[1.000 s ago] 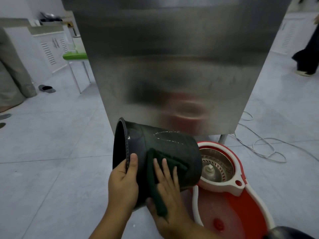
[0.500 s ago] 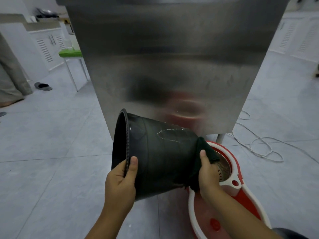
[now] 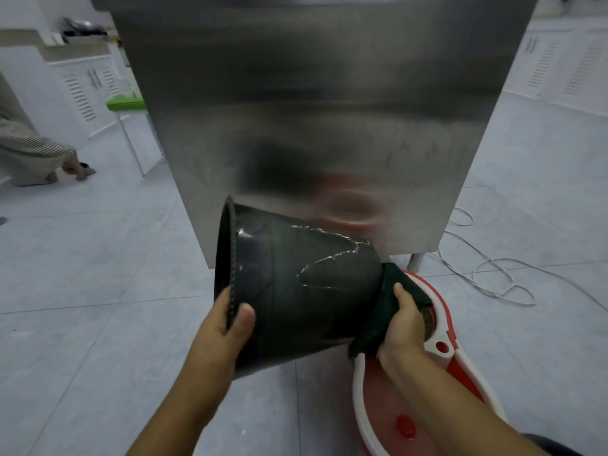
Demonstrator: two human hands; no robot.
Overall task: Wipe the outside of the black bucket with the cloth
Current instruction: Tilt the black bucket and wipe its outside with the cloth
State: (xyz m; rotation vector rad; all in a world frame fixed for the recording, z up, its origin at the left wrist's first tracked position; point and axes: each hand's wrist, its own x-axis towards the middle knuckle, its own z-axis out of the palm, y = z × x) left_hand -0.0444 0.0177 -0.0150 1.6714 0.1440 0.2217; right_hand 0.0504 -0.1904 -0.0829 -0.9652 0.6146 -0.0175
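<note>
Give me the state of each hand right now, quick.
Left hand: closed on the rim of the black bucket, holding it tilted.
Right hand: closed on the dark cloth, pressed at the bucket's base end.

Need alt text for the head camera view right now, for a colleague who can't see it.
A person holds a black plastic bucket tipped on its side, left hand gripping its rim, right hand pressing a dark cloth against its base. Behind stands a stainless steel cabinet; a red-and-white mop bucket sits at right.
</note>
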